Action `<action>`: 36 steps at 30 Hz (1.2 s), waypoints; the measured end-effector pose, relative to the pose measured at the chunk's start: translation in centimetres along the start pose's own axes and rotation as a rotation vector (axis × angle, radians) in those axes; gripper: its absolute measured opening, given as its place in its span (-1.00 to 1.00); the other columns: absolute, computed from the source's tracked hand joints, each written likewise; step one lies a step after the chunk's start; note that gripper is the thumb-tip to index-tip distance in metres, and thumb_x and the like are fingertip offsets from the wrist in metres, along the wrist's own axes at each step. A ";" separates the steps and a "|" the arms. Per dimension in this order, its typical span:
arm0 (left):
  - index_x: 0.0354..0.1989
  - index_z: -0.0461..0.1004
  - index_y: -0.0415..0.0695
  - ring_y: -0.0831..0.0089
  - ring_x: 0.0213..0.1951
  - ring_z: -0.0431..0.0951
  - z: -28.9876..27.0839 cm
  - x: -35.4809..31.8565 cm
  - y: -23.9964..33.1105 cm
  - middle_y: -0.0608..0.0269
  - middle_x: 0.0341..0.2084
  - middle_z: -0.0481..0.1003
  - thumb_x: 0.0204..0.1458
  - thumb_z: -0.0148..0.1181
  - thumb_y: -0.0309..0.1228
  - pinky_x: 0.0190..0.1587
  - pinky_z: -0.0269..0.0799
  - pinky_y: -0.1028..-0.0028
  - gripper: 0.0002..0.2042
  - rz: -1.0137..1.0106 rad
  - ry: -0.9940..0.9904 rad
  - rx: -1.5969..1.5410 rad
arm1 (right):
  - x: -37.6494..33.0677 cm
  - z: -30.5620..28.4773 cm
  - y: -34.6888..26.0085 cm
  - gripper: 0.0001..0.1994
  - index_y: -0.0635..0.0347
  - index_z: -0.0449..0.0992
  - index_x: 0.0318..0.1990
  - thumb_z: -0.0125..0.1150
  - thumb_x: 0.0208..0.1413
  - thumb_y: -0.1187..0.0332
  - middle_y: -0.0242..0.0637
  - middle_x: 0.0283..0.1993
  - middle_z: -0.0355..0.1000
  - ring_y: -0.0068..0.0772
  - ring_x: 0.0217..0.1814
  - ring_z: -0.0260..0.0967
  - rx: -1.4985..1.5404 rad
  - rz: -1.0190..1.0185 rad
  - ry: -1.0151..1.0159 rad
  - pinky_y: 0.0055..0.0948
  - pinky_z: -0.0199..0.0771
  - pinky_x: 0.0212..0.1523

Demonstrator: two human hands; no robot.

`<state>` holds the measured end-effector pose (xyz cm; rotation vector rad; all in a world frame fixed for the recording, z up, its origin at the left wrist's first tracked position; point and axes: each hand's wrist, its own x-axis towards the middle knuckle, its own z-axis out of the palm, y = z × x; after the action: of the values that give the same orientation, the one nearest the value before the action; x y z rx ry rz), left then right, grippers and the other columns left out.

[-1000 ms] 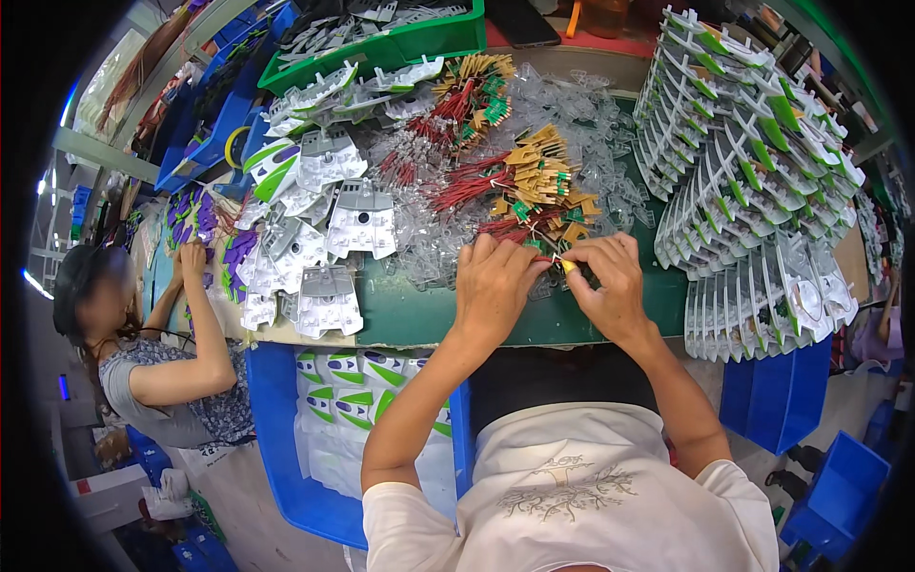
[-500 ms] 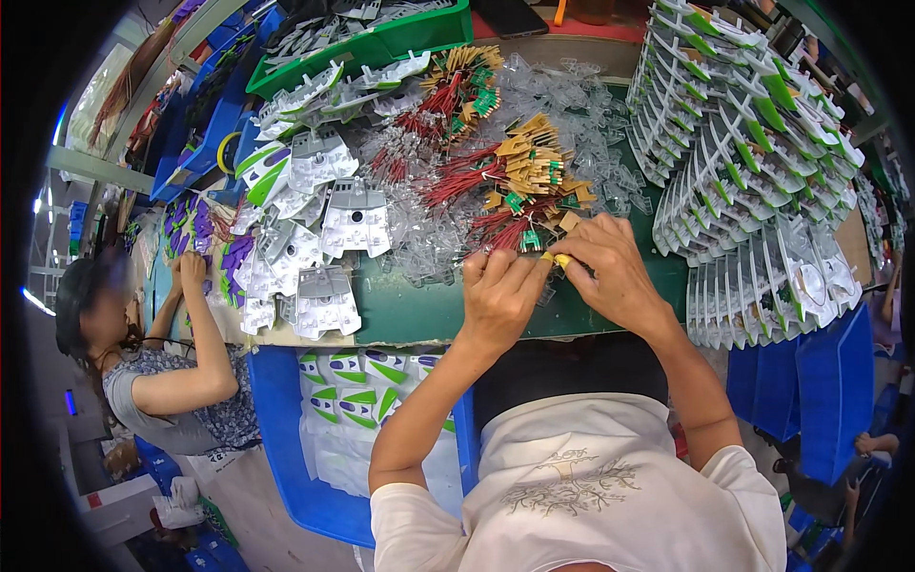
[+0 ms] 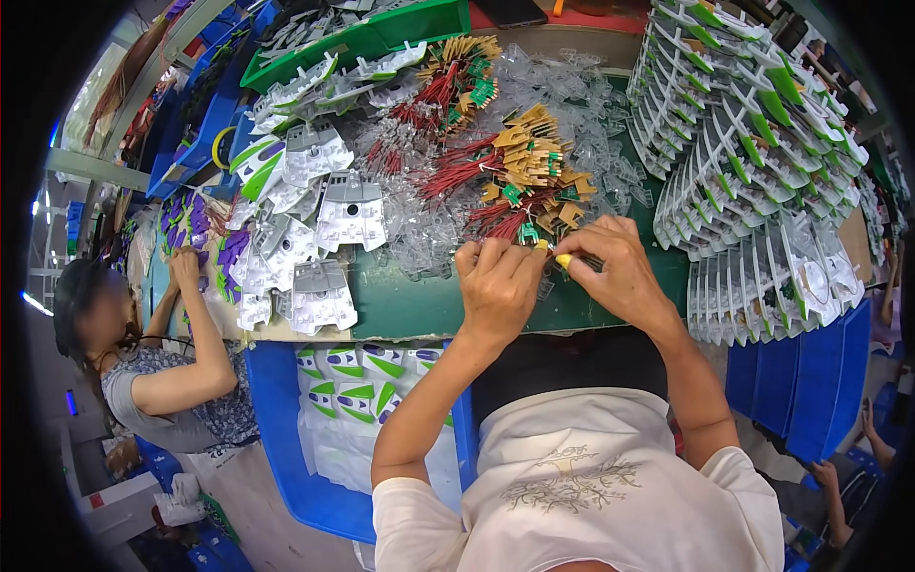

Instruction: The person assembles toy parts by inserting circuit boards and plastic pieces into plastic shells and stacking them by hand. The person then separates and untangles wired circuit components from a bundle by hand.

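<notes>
My left hand [image 3: 499, 284] and my right hand [image 3: 624, 275] meet above the front of the green work surface [image 3: 410, 310]. Both are closed in pinches with the fingertips nearly touching, and yellow covers show on fingertips of each. Whatever lies between them is too small and hidden to make out. Just beyond are bundles of red wires [image 3: 456, 174] with tan and green circuit boards [image 3: 534, 153] at their ends. Small clear plastic parts [image 3: 419, 246] lie loosely around these bundles.
White and grey plastic shells [image 3: 351, 212] are heaped at left, below a green bin [image 3: 381, 43]. Tall nested stacks of white-and-green shells [image 3: 753, 181] stand at right. A blue bin [image 3: 295, 477] with bagged parts sits below the table's edge. A co-worker [image 3: 181, 381] works at far left.
Both hands stay together at nearly the same spot, with the finger pinches shifting slightly. The whole view has moved a little. The bundles and stacks stay in place.
</notes>
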<state>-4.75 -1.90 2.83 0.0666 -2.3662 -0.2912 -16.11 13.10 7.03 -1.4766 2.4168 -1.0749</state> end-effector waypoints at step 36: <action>-0.19 0.64 0.01 0.56 -0.25 0.45 0.3 -1.3 0.2 0.54 -0.39 0.49 -0.13 0.26 -0.42 0.07 0.00 0.25 -0.74 0.114 0.102 0.141 | 0.5 -0.4 1.6 -0.79 0.26 0.65 -0.18 0.20 0.01 0.53 -0.27 -0.51 0.52 -0.45 -0.56 0.32 0.285 0.167 -0.116 -0.42 0.31 -0.39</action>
<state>-4.04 -1.48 1.79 0.0129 -2.2758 -0.0638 -17.77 13.33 6.46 -1.1894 2.1569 -1.1988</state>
